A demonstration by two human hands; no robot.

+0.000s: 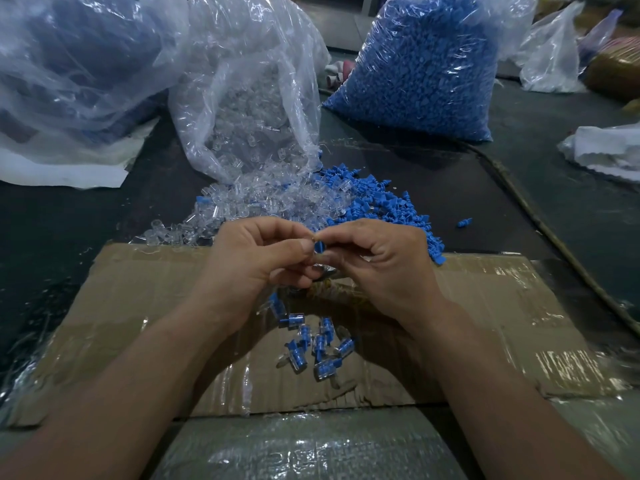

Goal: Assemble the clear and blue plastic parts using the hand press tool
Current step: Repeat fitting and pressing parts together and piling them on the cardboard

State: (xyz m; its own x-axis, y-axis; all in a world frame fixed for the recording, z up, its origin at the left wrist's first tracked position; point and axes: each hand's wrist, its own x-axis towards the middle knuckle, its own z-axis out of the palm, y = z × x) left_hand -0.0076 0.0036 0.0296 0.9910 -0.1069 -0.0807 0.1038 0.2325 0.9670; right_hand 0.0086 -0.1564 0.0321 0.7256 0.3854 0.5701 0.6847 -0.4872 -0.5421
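Well, the dark table (519, 188) runs under everything, and the taped cardboard sheet (138, 306) lies flat on it right before me. Beyond the cardboard's far left corner slumps a big crumpled plastic bag (79, 64), its contents a dark blur. Straight beyond the far edge a bag of clear parts (249, 98) lies open towards the cardboard, and beyond the far right corner stands a full bag of blue parts (422, 64).

A pile of clear parts (263, 202) spills from the open bag down to the cardboard's far edge. Touching it on the right, a pile of blue parts (374, 199) trails over that same edge. One stray blue piece (462, 223) lies apart, beyond the cardboard's far right.

Both my hands hover above the cardboard's far middle, fingertips meeting. My left hand (256, 258) has its fingers curled, thumb and forefinger pinched on a small clear part (313, 241). My right hand (377, 261) is curled too, thumb and forefinger clamped on a blue part (319, 247), which touches the clear one. Something shiny and metallic (325, 271) shows just under my fingertips; I cannot tell what it is.

On the cardboard's middle, below my wrists, lies a loose cluster of assembled pieces (318, 344), blue inside clear.
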